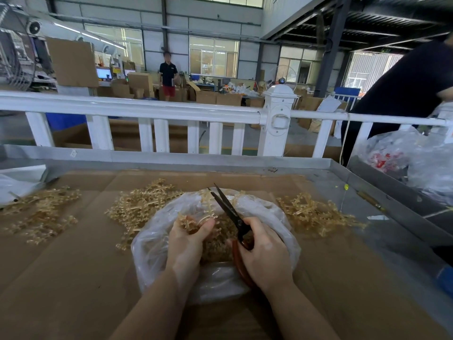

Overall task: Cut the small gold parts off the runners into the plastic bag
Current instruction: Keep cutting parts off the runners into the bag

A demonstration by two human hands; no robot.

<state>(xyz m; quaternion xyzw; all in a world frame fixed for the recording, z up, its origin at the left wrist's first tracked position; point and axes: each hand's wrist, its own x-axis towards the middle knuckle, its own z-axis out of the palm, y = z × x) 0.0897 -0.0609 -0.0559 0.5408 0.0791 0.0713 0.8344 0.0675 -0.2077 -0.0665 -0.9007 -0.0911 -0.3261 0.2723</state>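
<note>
- Left heap of gold runners (40,212): loose on the cardboard liner (81,278), well apart from the bag; bare or still loaded cannot be told from this view
- Middle heap of gold runners (144,204): just beside the bag's left rim, probably kept there so the next piece is an easy reach
- Left hand (187,244): fingers and thumb curled round one runner (196,220), holding it over the bag mouth so cut pieces drop inside
- Clear plastic bag (157,241): rolled open on the cardboard directly before the person; cut gold parts (218,244) piled within, between the two hands
- Scissors (226,208): black blades parted, tips angled up and away, set at the held runner
- Right hand (264,253): clenched on the reddish scissor handles, above the bag's right side
- Right heap of gold runners (316,213): just beside the bag's right rim, on the cardboard
</note>
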